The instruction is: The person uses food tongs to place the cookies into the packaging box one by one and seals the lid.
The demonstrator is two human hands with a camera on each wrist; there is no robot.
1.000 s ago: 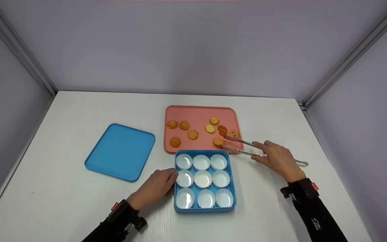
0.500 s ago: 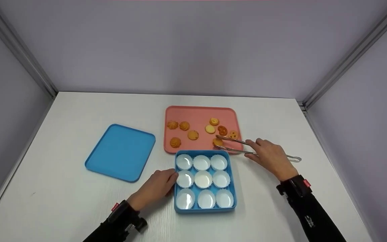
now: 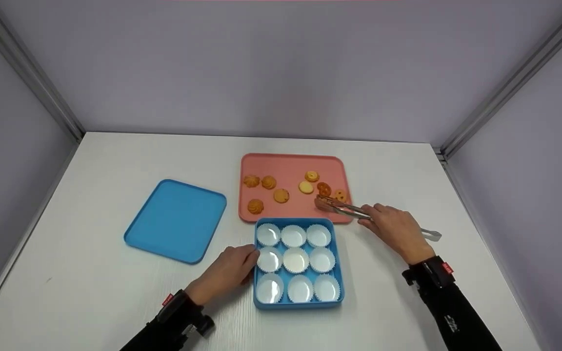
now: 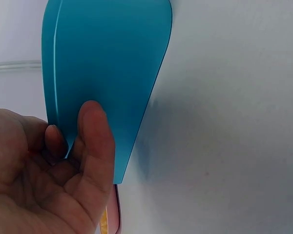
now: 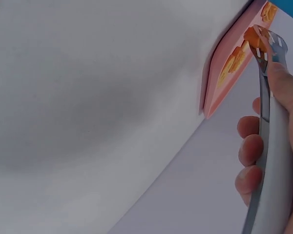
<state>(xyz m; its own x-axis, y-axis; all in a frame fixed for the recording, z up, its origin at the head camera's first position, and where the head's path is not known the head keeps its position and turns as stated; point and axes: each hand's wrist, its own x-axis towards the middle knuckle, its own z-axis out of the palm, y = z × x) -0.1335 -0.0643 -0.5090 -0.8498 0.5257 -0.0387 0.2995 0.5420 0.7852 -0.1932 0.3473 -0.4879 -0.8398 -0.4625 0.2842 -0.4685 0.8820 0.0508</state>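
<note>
My right hand (image 3: pixel 396 232) grips a pair of metal tongs (image 3: pixel 349 210), fingers and thumb curled round both arms. The tong heads are squeezed together over the near right of the pink tray (image 3: pixel 291 210). Between them in the right wrist view shows an orange-brown cookie (image 5: pixel 253 37), mostly covered from above. My left hand (image 3: pixel 227 273) holds the left side of a blue box (image 3: pixel 298 306), thumb at its rim and a finger against the outer wall (image 4: pixel 112 63). Inside the box stand several white paper cups (image 3: pixel 295 260) in rows.
Several cookies lie on the pink tray, among them a round one (image 3: pixel 281 196), a swirled one (image 3: pixel 255 206) and a pretzel-shaped one (image 3: pixel 324 189). A flat blue lid (image 3: pixel 176 220) lies left of the tray. Walls stand behind and beside the white table (image 3: pixel 90 302).
The tongs moved slightly left over the cookie at the tray's near right, then their arms came together on it. My left hand and the box stayed put.
</note>
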